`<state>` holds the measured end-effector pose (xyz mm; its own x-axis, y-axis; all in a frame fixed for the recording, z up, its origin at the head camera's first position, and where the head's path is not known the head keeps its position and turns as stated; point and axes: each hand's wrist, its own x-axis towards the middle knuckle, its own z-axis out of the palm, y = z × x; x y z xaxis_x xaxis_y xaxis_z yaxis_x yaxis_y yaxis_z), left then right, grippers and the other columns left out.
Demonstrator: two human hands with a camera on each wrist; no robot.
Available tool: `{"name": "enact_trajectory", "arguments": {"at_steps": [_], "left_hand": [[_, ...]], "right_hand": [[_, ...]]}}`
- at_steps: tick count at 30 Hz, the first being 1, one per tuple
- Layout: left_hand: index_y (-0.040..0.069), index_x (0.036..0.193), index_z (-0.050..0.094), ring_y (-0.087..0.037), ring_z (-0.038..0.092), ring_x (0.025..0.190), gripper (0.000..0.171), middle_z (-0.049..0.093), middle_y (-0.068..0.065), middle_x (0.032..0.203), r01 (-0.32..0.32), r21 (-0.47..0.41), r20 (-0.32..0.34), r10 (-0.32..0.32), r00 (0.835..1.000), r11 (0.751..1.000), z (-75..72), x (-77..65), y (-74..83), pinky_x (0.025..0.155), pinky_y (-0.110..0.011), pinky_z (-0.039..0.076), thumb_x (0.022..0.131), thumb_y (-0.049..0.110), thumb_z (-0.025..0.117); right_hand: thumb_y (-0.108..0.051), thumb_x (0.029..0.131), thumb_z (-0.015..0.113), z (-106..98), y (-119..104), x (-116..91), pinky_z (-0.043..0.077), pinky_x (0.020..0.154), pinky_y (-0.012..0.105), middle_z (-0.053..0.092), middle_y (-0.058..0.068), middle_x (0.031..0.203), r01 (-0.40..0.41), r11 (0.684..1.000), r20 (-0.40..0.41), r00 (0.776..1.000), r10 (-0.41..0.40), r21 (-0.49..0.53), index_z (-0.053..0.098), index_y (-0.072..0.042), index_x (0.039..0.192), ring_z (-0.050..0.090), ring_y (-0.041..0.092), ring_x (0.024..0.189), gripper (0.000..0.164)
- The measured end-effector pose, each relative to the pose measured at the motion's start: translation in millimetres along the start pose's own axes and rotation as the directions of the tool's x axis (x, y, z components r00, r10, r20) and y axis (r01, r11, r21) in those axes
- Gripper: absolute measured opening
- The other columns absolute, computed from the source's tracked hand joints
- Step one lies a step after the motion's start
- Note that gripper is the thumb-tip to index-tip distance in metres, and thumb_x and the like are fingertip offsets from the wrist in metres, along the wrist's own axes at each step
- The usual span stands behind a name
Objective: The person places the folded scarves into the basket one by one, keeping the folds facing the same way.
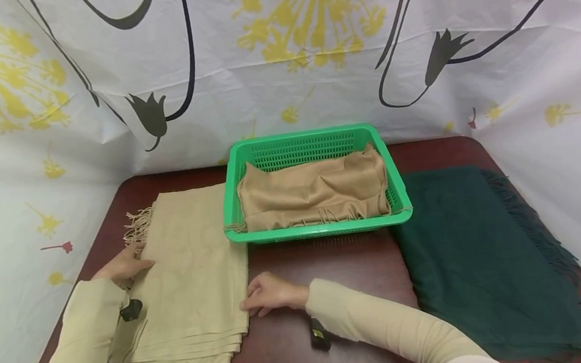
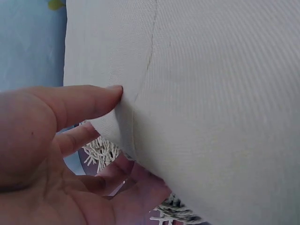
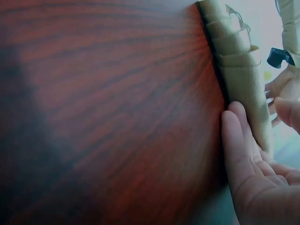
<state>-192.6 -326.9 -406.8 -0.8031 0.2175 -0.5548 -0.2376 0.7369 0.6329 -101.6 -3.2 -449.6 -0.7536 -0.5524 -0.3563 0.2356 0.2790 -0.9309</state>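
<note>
A folded beige fringed shawl (image 1: 188, 259) lies on the left part of the table, its layered folds stacked at the near end. My left hand (image 1: 123, 264) is at its left edge by the fringe. In the left wrist view, the left thumb (image 2: 89, 101) lies on top of the cloth, with the other fingers under the edge. My right hand (image 1: 274, 292) is at the shawl's right folded edge. In the right wrist view, its straight fingers (image 3: 234, 136) touch the side of the fold, while the thumb (image 3: 287, 112) stands apart from them.
A green plastic basket (image 1: 321, 231) at the back middle holds a folded tan fringed shawl (image 1: 317, 190). On the right lies a dark green fringed shawl (image 1: 484, 262). All are on a dark reddish-brown table (image 1: 330, 276), with a patterned white curtain (image 1: 283, 101) around it.
</note>
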Motion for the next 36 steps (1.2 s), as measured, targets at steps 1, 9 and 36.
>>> {"name": "enact_trajectory", "arguments": {"at_steps": [1, 9, 36], "left_hand": [[-0.016, 0.131, -0.004, -0.059, 0.028, 0.11, 0.069, 0.004, -0.046, 0.125, 0.0, 0.006, 0.001, 0.0, 1.0, 1.0, -0.6, 0.3, -0.1, 0.074, -0.057, 0.043, 0.091, 0.011, 0.045], [-0.015, 0.129, 0.0, -0.056, 0.033, 0.108, 0.06, 0.012, -0.044, 0.121, 0.033, -0.02, -0.004, -0.033, 0.999, 0.999, -2.4, 2.5, 2.7, 0.074, -0.053, 0.045, 0.09, 0.006, 0.04], [-0.016, 0.125, 0.014, -0.042, 0.049, 0.084, 0.057, 0.035, -0.037, 0.1, -0.044, 0.114, -0.13, 0.059, 0.99, 0.992, 5.7, -3.0, -1.2, 0.062, -0.045, 0.049, 0.082, -0.003, 0.05]], "right_hand": [[-0.006, 0.078, 0.066, 0, 0, 1, 0.051, 0.053, 0.029, 0.063, 0.014, 0.065, 0.0, 1.0, 0.006, 1.0, 0.0, -0.01, 0.06, 0.004, 0.07, 0.061, 0.019, 0.059, 0.014], [-0.01, 0.078, 0.067, -1, -5, 3, 0.05, 0.049, 0.028, 0.062, 0.017, 0.06, 0.002, 0.996, 0.011, 1.0, -0.001, -0.085, 0.061, 0.003, 0.065, 0.062, 0.021, 0.056, 0.019], [-0.02, 0.071, 0.074, 11, -7, 4, 0.04, 0.039, 0.015, 0.051, -0.005, 0.039, 0.087, 0.842, -0.062, 0.988, -0.141, -0.532, 0.049, -0.011, 0.05, 0.049, 0.003, 0.034, 0.034]]}}
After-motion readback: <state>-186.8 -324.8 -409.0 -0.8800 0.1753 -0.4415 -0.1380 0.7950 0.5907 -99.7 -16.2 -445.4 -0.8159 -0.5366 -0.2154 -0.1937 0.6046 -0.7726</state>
